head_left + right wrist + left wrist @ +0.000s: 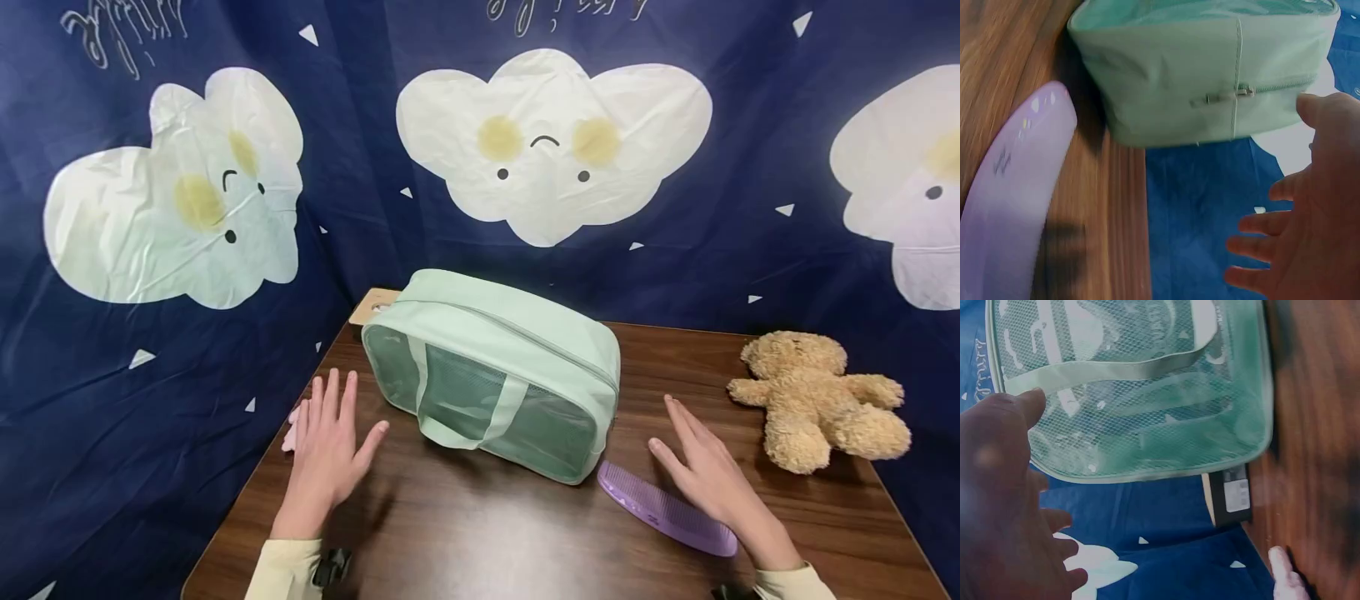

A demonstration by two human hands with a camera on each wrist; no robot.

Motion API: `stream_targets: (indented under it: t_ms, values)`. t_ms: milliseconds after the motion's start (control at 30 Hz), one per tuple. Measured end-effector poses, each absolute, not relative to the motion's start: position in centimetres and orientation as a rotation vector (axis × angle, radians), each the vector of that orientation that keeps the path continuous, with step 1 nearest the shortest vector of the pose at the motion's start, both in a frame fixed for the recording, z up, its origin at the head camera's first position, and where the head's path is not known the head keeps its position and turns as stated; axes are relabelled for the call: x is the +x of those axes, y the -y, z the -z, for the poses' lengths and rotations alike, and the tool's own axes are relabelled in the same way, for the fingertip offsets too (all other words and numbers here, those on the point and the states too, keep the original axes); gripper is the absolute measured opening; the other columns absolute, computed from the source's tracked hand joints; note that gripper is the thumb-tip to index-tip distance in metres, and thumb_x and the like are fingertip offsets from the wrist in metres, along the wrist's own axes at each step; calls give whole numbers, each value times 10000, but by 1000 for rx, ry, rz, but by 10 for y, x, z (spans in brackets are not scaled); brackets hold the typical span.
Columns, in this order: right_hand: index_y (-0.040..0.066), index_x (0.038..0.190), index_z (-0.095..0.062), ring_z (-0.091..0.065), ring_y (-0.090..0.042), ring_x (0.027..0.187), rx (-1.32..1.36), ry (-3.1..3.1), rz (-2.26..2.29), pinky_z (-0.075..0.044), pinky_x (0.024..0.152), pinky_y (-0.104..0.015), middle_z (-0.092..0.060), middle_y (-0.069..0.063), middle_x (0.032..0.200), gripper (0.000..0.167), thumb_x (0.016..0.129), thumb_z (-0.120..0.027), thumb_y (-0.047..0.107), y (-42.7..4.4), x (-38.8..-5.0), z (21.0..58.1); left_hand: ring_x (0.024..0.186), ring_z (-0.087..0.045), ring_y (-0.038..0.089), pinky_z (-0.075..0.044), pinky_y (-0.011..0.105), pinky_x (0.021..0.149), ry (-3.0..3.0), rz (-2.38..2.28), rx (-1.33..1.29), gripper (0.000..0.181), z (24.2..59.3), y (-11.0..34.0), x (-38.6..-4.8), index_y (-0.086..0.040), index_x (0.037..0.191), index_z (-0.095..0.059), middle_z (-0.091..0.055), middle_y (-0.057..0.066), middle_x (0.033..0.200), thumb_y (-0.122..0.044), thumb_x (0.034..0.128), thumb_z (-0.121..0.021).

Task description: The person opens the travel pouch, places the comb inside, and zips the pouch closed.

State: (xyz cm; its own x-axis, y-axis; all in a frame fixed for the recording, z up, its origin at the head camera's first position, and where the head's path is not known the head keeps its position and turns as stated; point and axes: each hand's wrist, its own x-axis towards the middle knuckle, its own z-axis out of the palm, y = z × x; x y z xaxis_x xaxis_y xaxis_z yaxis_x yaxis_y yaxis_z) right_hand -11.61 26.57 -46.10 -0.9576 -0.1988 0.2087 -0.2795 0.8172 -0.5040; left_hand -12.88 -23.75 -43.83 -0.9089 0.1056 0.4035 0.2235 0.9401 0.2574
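Note:
A mint green toiletry bag (517, 333) with clear mesh-backed sides and a strap handle (504, 412) stands on the table between the two hands. Its zipper pull (1230, 94) shows at one end in the right wrist view. My left hand (326, 454) hovers at the bag's left, fingers straight, holding nothing. On the other side, my right hand (708, 467) is held out with extended fingers, apart from the bag and above a purple comb (667, 510). The comb lies flat on the wood near the bag's right corner.
A tan teddy bear (806, 400) lies at the table's right. Behind the bag's left end sits a box (372, 305) with a light wooden-looking top. Partly hidden by the left hand is a small pink object (289, 435). Dark blue cloth (360, 208) with clouds hangs around the wooden table (465, 533).

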Motion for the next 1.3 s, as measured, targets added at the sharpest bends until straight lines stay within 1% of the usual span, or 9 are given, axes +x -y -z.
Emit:
stream_targets:
  t_ms: [133, 233, 400, 467, 667, 867, 967, 1100, 1300]
  values:
    - [-45, 1600, -282, -362, -576, 1418, 373, 2837, -1088, -330, 1091, -704, -345, -358, 1579, 632, 1099, -477, 287, -256, -122, 460, 1510, -176, 560, -210, 712, 1155, 2608, 471, -290, 798, 430, 235, -142, 64, 1585, -273, -258, 360, 1615, -344, 1000, -631]
    - [-126, 1560, -286, -459, -544, 1360, 401, 2770, -1391, -464, 1067, -554, -406, -404, 1509, 560, 1123, -397, 204, -249, -127, 461, 1491, -229, 558, -263, 700, 1142, 2526, 523, -322, 758, 424, 233, -152, 84, 1577, -269, -273, 364, 1602, -243, 1005, -644]
    - [-229, 1524, -176, -636, -166, 1226, 371, 2521, -2111, -541, 964, -250, -379, -483, 1459, 572, 1146, -297, 183, -242, -136, 464, 1454, -323, 535, -335, 673, 1111, 2411, 600, -383, 707, 413, 226, -171, 113, 1560, -284, -294, 356, 1595, -82, 990, -653]
    - [-237, 1522, -141, -641, -36, 1162, 339, 2415, -2308, -538, 965, -238, -476, -417, 1423, 607, 1147, -308, 211, -240, -138, 465, 1454, -337, 521, -340, 667, 1110, 2396, 621, -393, 671, 408, 223, -178, 109, 1556, -303, -296, 344, 1603, -61, 998, -636]
    - [-260, 1509, -42, -661, -86, 1148, 370, 2192, -2704, -515, 1042, -312, -641, 2, 1247, 679, 1143, -342, 226, -237, -145, 468, 1444, -383, 491, -355, 638, 1122, 2418, 668, -420, 568, 401, 216, -193, 54, 1552, -379, -352, 312, 1592, -48, 1031, -581]
    - [-277, 1485, -139, -672, -90, 1111, 338, 2160, -2723, -526, 1006, -258, -666, 15, 1191, 618, 1137, -357, 186, -234, -148, 470, 1394, -436, 505, -382, 629, 1097, 2381, 666, -453, 516, 403, 213, -199, 57, 1507, -448, -426, 327, 1533, -22, 1017, -591]
    - [-221, 1439, -332, -687, -102, 1068, 317, 2108, -2743, -543, 971, -247, -690, -10, 1151, 466, 1120, -391, 113, -233, -149, 473, 1365, -458, 522, -388, 632, 1088, 2348, 656, -464, 507, 404, 211, -200, 66, 1483, -470, -447, 341, 1508, -7, 1002, -609]
    - [-9, 1228, -605, -703, -96, 988, 316, 2005, -2805, -565, 908, -228, -723, -23, 1078, 215, 1070, -459, -8, -233, -150, 476, 1343, -472, 534, -398, 640, 1074, 2326, 651, -466, 503, 404, 210, -202, 74, 1464, -485, -464, 348, 1487, 3, 986, -627]
    - [111, 1072, -694, -686, -63, 882, 272, 1987, -2786, -567, 804, -186, -740, 14, 995, 267, 1022, -509, -75, -233, -149, 477, 1349, -468, 526, -392, 642, 1083, 2326, 667, -457, 486, 405, 210, -202, 75, 1459, -483, -457, 343, 1495, -26, 1002, -613]
